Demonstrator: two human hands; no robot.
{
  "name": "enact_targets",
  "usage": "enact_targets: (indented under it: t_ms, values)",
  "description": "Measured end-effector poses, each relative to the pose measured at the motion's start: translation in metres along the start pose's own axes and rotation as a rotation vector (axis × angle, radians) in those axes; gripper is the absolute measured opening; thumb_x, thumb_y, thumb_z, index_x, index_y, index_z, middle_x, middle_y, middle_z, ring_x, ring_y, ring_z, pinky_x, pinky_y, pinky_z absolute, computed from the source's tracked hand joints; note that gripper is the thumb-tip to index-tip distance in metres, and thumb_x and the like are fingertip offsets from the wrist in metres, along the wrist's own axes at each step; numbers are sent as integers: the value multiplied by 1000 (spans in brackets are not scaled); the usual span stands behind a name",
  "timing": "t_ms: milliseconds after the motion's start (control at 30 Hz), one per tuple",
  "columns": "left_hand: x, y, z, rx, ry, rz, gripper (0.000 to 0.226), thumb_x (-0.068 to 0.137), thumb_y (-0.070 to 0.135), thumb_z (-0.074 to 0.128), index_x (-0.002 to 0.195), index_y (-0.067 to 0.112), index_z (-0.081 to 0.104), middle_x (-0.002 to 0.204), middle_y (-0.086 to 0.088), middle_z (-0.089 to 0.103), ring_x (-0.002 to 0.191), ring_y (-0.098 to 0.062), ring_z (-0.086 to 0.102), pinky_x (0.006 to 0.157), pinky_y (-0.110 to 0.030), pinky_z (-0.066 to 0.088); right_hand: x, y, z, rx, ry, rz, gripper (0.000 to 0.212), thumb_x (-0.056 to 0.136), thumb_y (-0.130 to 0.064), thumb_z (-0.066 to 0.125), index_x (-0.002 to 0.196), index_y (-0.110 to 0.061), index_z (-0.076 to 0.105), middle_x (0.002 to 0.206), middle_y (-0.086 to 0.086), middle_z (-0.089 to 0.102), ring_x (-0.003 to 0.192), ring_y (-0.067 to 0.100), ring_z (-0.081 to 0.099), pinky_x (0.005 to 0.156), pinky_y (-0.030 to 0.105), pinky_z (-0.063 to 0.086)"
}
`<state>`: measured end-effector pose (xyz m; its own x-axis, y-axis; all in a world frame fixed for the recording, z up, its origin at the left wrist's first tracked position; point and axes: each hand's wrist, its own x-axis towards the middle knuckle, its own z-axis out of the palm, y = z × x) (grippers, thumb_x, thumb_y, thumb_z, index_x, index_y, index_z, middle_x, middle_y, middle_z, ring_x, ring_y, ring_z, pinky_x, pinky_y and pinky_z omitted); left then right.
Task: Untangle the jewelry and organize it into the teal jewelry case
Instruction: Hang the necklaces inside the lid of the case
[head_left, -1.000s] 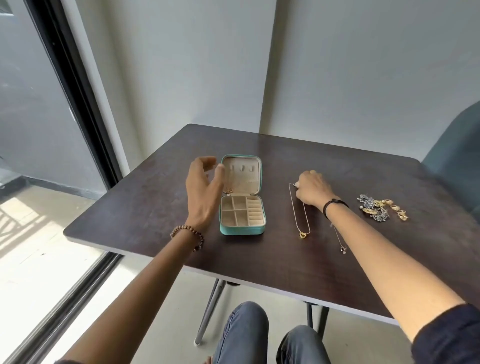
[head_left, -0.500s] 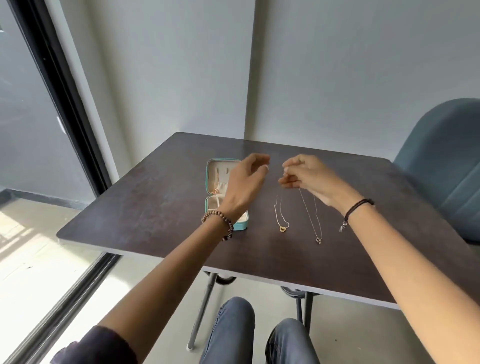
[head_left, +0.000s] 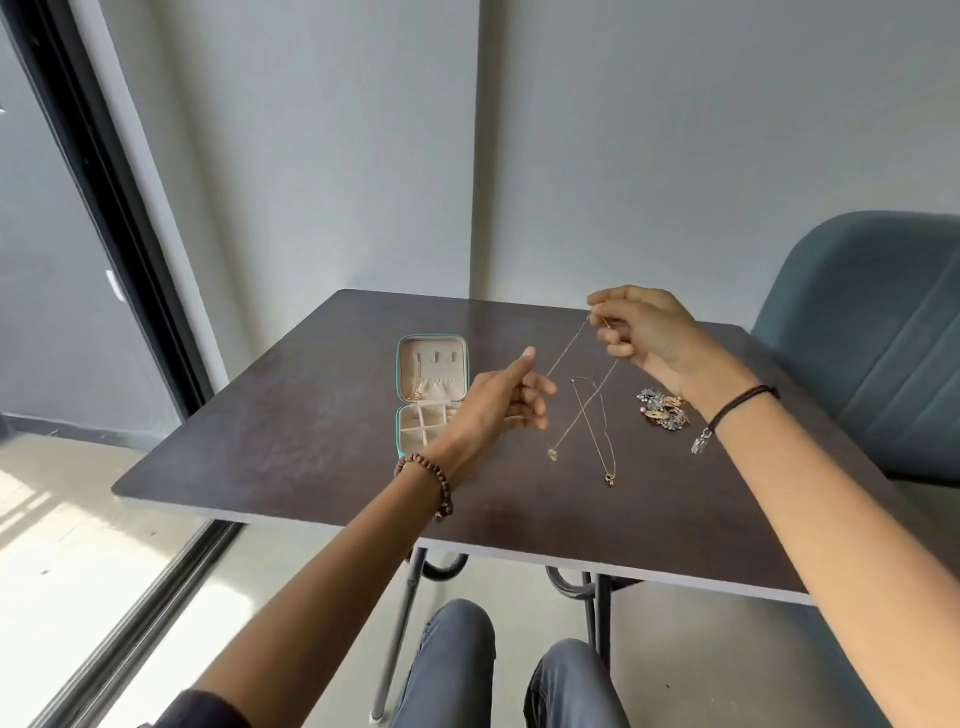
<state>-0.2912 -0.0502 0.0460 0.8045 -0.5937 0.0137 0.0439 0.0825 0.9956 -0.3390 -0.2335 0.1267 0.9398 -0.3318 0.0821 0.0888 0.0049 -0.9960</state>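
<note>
The teal jewelry case (head_left: 431, 337) lies open on the dark table (head_left: 291, 436), with a gold chain hanging in its lid. My right hand (head_left: 649, 338) is raised above the table and pinches a thin gold necklace (head_left: 569, 345). One strand runs taut down-left to the fingertips of my left hand (head_left: 493, 408), which hold it. The other strand drops to a gold pendant (head_left: 552, 454) resting on the table. A second necklace (head_left: 597, 431) lies flat beneath, crossing the first. A pile of ornate earrings (head_left: 665, 410) sits under my right wrist.
A teal upholstered chair (head_left: 872, 338) stands at the table's right side. A dark-framed glass door (head_left: 104, 208) runs along the left. A grey wall backs the table. My knees (head_left: 509, 670) sit below the near table edge.
My left hand left the case and came to the chain. My right hand lifted the gold necklace off the table, and both hands have drawn apart, stretching a strand between them.
</note>
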Motion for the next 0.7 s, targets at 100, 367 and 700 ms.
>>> enact_targets:
  t_ms: [100, 367, 700]
  values:
    - [-5, -4, -2, -70, -2, -34, 45, 102, 43, 51, 72, 13, 68, 62, -4, 61, 59, -21, 62, 88, -43, 45, 1, 2, -9, 46, 83, 23, 10, 96, 2, 57, 102, -4, 61, 82, 8, 58, 46, 8, 46, 36, 15, 29]
    - [-6, 9, -5, -389, 11, 30, 21, 102, 25, 56, 86, 12, 63, 73, 0, 66, 71, -15, 67, 91, -35, 54, -2, 26, -15, -135, 83, 24, 11, 91, -8, 72, 95, -6, 62, 88, 14, 69, 47, 6, 44, 36, 13, 28]
    - [3, 25, 10, -614, 84, 65, 23, 105, 24, 50, 96, 7, 62, 120, -18, 69, 114, -26, 68, 90, -31, 57, -33, 21, 18, -410, -260, -17, 28, 93, -26, 71, 104, -2, 61, 87, 15, 77, 52, 8, 53, 47, 15, 36]
